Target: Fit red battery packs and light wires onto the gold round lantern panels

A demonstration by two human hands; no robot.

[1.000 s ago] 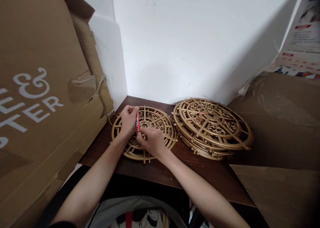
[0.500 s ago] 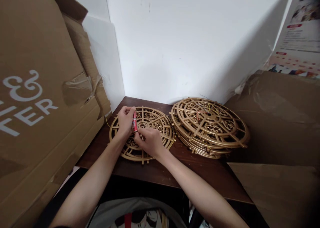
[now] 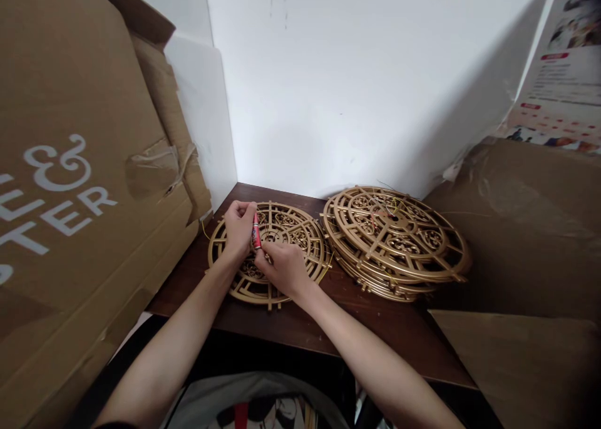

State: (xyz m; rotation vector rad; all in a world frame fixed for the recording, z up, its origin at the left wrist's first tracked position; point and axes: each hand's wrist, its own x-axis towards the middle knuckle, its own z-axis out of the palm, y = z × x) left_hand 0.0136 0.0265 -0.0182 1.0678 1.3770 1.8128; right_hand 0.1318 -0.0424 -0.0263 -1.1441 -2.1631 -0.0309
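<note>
Left hand (image 3: 239, 225) and right hand (image 3: 282, 266) pinch one red tube (image 3: 256, 232) over gold latticework (image 3: 300, 240) beside one disc stack (image 3: 394, 247).

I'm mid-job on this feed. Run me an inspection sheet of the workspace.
Surface: dark brown tabletop.
Work pieces: red tube over a gold openwork disc; stack of similar discs to the right.
Clutter: small pale specks on the tabletop.
Hands: left hand holds the tube's upper end; right hand at its lower end, grip unclear.
Cables: thin yellow strands on the stack; material unclear.
Surroundings: white wall behind; cardboard both sides.
</note>
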